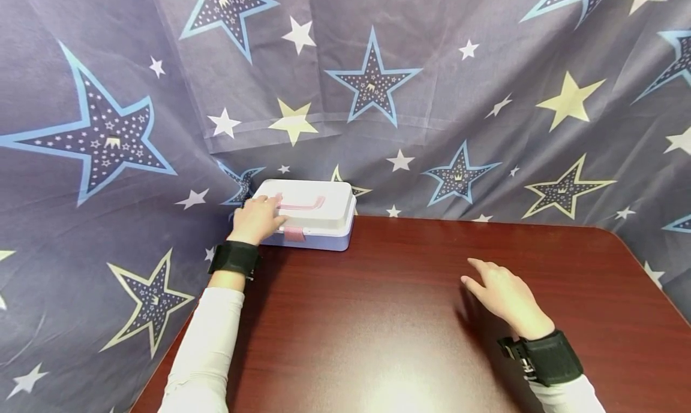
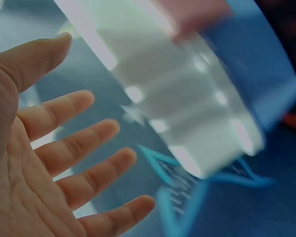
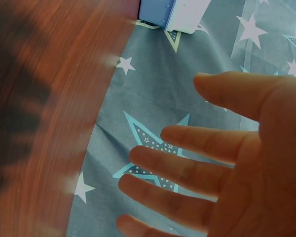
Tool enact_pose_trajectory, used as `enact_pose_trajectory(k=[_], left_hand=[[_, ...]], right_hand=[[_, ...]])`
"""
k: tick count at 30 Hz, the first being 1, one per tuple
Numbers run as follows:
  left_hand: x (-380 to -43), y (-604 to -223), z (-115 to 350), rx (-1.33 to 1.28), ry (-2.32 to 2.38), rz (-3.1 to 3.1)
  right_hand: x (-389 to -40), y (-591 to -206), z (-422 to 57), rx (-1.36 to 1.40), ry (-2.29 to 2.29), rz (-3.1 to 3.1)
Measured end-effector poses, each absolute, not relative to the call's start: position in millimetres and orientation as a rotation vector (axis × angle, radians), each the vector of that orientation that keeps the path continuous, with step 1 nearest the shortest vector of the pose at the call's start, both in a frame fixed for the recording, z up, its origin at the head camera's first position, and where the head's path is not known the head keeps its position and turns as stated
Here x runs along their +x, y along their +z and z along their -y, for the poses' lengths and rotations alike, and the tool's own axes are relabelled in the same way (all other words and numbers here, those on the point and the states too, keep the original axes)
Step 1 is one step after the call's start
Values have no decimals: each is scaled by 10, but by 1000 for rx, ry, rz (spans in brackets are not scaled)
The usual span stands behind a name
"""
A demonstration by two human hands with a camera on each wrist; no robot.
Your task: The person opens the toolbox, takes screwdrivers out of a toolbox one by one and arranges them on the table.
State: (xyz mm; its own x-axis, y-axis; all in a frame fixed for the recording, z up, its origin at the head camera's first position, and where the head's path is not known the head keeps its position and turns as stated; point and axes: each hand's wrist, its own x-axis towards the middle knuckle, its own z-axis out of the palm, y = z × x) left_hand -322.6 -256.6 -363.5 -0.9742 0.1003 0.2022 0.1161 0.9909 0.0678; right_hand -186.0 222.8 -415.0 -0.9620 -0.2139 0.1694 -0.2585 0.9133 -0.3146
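A storage box (image 1: 335, 240) with a white lid, blue-purple base, pink handle (image 1: 299, 207) and pink latch (image 1: 294, 234) sits at the table's far left. My left hand (image 1: 255, 219) is over its left end in the head view. In the left wrist view that hand (image 2: 64, 163) has its fingers spread beside the blurred box (image 2: 172, 94), with a gap between them. My right hand (image 1: 504, 296) hovers above the table on the right, holding nothing. Its fingers are extended and apart in the right wrist view, with a corner of the box (image 3: 185, 15) far beyond.
The dark red wooden table (image 1: 388, 305) reflects a bright glare near its front. A grey cloth (image 1: 410, 131) printed with stars hangs behind it and along the left side. Black bands (image 1: 234, 258) circle both wrists.
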Motion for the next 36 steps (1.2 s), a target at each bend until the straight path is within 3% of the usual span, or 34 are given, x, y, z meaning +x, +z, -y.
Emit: enact_pose_trajectory(k=[7,19,27,36], left_hand=[[-3383,-3750,2935,-148,-244,2994],[-3647,-4032,3212,-359,-748,2821],[-3688,-4087,3253,-162,-952,2806],[-3644,-4135,3017,-195,-946,2764]], right_hand=[[-1830,-4168,-2236,365,503,2942],[-1854,-4238,-2233,349,517,2980],[-1869,-4284,-2224,360,520,2958],[-1867,-4313,-2227,369,531,2950]])
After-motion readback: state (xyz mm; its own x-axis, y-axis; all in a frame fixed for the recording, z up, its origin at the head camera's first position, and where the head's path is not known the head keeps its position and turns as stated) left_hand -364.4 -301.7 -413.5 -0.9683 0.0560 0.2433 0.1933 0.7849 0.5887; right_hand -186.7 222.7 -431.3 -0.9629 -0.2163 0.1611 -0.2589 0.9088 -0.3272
